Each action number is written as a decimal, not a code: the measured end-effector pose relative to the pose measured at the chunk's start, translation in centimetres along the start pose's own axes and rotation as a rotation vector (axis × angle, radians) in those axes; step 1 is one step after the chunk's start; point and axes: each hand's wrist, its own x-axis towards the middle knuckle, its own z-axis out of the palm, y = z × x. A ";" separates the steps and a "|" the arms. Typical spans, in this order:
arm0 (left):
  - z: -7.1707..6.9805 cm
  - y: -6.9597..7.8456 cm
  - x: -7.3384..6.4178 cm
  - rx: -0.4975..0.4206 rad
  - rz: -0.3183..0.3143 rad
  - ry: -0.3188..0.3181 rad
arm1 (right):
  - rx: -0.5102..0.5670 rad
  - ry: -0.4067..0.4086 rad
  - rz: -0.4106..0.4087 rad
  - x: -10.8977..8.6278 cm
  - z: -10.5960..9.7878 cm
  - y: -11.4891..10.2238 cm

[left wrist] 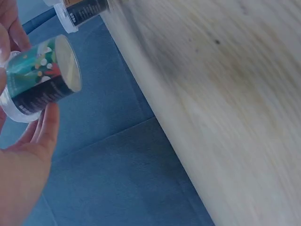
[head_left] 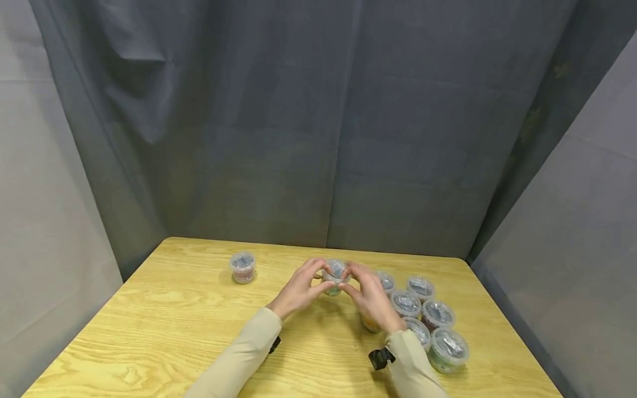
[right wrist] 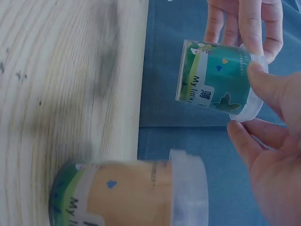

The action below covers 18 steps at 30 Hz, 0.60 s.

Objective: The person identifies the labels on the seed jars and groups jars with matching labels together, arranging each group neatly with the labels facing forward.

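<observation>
A small clear-lidded plastic tub [head_left: 335,272] with a green label is held between both hands, above the back half of the table. My left hand [head_left: 301,288] grips the lid rim from the left, thumb in front and fingers behind. From the right, my right hand [head_left: 370,296] pinches the same rim between thumb and fingers. In the left wrist view the tub [left wrist: 37,75] shows its pale flat base, raised off the wood. The right wrist view shows its green label [right wrist: 221,77] with printed pictures and lettering. An orange tub [right wrist: 127,193] stands close by my right hand.
Several lidded tubs [head_left: 449,349] stand grouped at the right of the table, partly behind my right forearm. One pinkish tub [head_left: 243,268] stands alone at the back left. Behind the wooden table [head_left: 164,331] hangs a dark grey curtain [head_left: 278,138].
</observation>
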 end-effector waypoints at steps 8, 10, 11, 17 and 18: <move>-0.3 0.0 -0.7 -0.031 -0.007 0.101 | 0.146 -0.021 0.077 0.3 0.1 -0.9; -0.4 0.4 -0.8 -0.019 -0.009 0.138 | 0.174 -0.011 0.084 0.5 0.2 -1.2; -0.5 0.5 -1.0 -0.013 -0.010 0.152 | 0.176 -0.008 0.087 0.5 0.2 -1.3; -0.9 1.4 -1.0 -0.101 -0.014 0.172 | 0.212 0.009 0.142 0.5 -0.1 -1.8; -1.0 1.4 -0.9 -0.126 -0.015 0.170 | 0.226 0.016 0.159 0.5 -0.2 -1.8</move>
